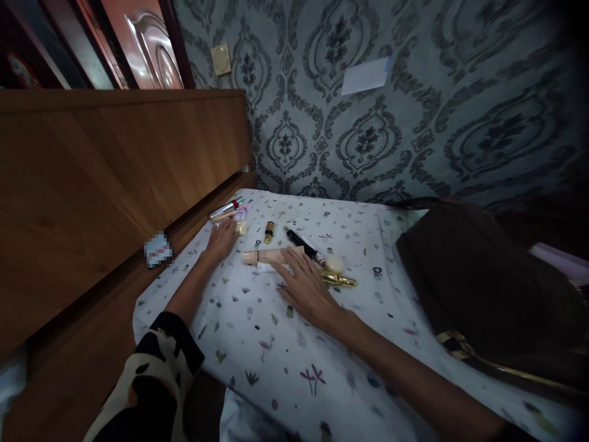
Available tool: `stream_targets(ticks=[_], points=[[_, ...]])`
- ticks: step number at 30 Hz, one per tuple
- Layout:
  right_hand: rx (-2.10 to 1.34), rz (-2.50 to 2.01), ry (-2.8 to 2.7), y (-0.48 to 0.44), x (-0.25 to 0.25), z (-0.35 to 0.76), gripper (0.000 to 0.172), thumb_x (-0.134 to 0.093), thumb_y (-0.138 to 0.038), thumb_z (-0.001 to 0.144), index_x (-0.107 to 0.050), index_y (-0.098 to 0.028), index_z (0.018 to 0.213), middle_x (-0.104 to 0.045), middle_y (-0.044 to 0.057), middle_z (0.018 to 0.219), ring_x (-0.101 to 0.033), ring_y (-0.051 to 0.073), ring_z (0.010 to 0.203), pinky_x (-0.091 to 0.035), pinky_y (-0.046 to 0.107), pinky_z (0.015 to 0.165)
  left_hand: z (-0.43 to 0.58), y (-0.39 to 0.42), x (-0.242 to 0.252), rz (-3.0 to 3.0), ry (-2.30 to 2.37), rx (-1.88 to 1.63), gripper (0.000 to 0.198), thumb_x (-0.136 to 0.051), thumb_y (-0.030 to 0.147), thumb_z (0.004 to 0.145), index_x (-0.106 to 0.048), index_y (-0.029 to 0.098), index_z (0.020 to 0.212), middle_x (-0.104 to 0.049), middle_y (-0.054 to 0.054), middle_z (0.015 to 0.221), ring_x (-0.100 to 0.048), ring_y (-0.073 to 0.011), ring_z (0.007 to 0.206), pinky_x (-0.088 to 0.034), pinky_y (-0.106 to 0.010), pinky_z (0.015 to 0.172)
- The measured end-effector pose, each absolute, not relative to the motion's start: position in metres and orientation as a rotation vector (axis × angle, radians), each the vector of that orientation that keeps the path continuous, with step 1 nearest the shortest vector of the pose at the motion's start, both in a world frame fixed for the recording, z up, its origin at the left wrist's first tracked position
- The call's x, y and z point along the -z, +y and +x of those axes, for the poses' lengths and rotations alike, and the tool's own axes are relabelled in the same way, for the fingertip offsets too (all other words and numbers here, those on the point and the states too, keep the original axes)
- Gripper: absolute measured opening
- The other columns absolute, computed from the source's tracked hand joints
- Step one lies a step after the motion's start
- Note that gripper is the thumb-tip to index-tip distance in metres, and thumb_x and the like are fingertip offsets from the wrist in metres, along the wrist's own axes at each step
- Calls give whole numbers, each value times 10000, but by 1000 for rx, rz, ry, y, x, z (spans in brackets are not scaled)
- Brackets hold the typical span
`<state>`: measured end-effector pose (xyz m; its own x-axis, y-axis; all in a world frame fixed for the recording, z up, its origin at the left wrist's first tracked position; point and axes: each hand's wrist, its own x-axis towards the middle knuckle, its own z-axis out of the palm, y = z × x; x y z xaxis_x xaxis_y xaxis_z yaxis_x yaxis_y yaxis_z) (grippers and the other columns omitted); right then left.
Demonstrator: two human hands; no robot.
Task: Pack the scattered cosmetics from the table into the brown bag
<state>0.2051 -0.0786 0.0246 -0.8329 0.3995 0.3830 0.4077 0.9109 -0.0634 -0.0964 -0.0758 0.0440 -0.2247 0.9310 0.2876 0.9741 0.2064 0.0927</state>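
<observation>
My left hand lies low at the far left of the cloth, its fingers stretched toward a small cream-coloured item and a silver tube with a red band. I cannot tell whether it touches them. My right hand is spread, with its fingertips over a beige cosmetic tube and hiding part of it. Beyond those fingers lie a black tube and a round cream-coloured piece. A gold tube pokes out beside the hand. Farther back is a small gold-and-black lipstick-like tube.
A white patterned cloth covers the surface. On the right stands a dark brown bag with gold trim. A wooden panel borders the left side, with a small blurred packet on its ledge. Patterned wallpaper rises behind.
</observation>
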Motion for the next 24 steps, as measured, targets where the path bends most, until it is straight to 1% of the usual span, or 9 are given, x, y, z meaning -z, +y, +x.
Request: stream_targets(ticks=[3, 5, 7, 9, 12, 15, 18, 21, 24], points=[[-18, -620, -2782, -69, -27, 172, 537, -548, -253, 953, -450, -173, 1475, -391, 197, 1577, -315, 343, 1482, -295, 574, 1170, -103, -87, -43, -1814, -2302, 341, 357, -489, 314, 979, -541, 159, 1297, -485, -183, 1460, -395, -353, 1358, -345, -527, 1099], [-4, -702, -2788, -62, -27, 158, 491, -509, -258, 978, -465, -177, 1461, -464, 192, 1521, -403, 336, 1414, -315, 567, 1143, -107, -92, -44, -1812, -2316, 322, 318, -523, 366, 964, -598, 156, 1190, -513, -188, 1407, -409, -364, 1332, -372, -512, 1073], [29, -814, -2742, -55, -25, 152, 441, -457, -260, 999, -498, -173, 1430, -552, 191, 1418, -490, 337, 1304, -347, 566, 1097, -112, -97, -45, -1851, -2333, 307, 274, -536, 387, 959, -616, 173, 1110, -580, -158, 1302, -488, -327, 1247, -425, -452, 1022], [47, -921, -2687, -48, -23, 149, 437, -427, -265, 1004, -507, -153, 1420, -583, 210, 1349, -524, 354, 1221, -365, 587, 1053, -113, -104, -44, -1903, -2344, 305, 235, -524, 373, 967, -602, 198, 1103, -636, -109, 1188, -564, -277, 1127, -469, -393, 947], [47, -1034, -2632, -40, -18, 147, 456, -406, -259, 1001, -487, -145, 1435, -554, 234, 1372, -499, 377, 1232, -348, 620, 1050, -104, -117, -42, -1961, -2334, 325, 219, -482, 356, 986, -590, 214, 1112, -663, -84, 1110, -603, -261, 1041, -487, -372, 881], [42, -1074, -2607, -37, -13, 148, 470, -387, -274, 1011, -462, -154, 1459, -515, 216, 1436, -444, 369, 1322, -300, 592, 1114, -85, -134, -43, -2034, -2292, 348, 272, -454, 392, 1004, -606, 214, 1145, -674, -93, 1123, -611, -277, 1065, -476, -397, 916], [35, -1024, -2581, -40, -10, 153, 480, -396, -294, 1012, -464, -118, 1454, -466, 220, 1494, -387, 370, 1401, -261, 574, 1163, -68, -151, -45, -2114, -2252, 387, 324, -436, 436, 1017, -615, 231, 1193, -681, -76, 1174, -622, -257, 1096, -468, -375, 953], [-8, -846, -2558, -48, -8, 162, 455, -387, -274, 1008, -504, -103, 1413, -469, 221, 1497, -375, 355, 1424, -283, 562, 1178, -61, -160, -45, -2085, -2287, 528, 367, -342, 414, 1046, -618, 223, 1194, -687, -62, 1178, -637, -213, 1075, -488, -318, 931], [-92, -644, -2549, -61, -6, 174, 419, -361, -240, 1008, -555, -107, 1354, -501, 223, 1461, -412, 329, 1402, -348, 542, 1166, -61, -161, -41, -1965, -2361, 588, 406, -303, 386, 1051, -615, 170, 1196, -672, -112, 1207, -607, -248, 1136, -474, -368, 993]])
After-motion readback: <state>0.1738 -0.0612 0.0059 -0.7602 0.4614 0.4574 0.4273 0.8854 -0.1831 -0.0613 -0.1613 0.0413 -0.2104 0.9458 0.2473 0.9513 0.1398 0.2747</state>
